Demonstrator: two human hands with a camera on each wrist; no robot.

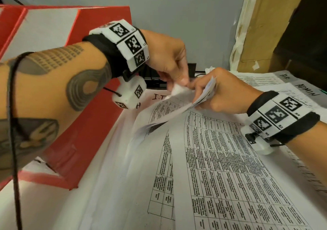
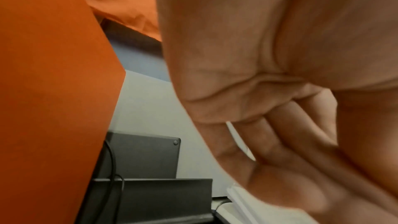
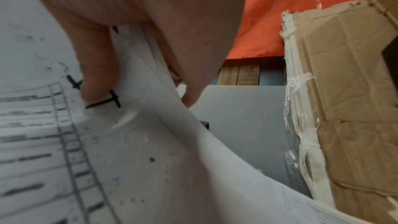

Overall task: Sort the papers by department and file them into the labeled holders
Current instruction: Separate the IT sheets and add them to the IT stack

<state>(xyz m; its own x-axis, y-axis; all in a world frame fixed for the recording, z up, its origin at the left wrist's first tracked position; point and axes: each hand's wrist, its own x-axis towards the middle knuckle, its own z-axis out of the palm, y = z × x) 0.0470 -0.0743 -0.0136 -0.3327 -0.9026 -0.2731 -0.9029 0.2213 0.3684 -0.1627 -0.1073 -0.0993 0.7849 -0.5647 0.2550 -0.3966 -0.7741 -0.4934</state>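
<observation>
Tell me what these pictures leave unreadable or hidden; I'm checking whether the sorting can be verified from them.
- Printed tables on the papers: head view, text too small and blurred to read.
- Lifted sheet's department mark: head view, the right hand covers that corner; in the right wrist view, a finger covers part of the writing.
- Left hand's pinch: left wrist view, blurred palm fills it.
- Red holder's label: head view, wrist camera blocks it.

Grey partition (image 1: 177, 17), seemingly taped cardboard (image 1: 261, 26)
</observation>
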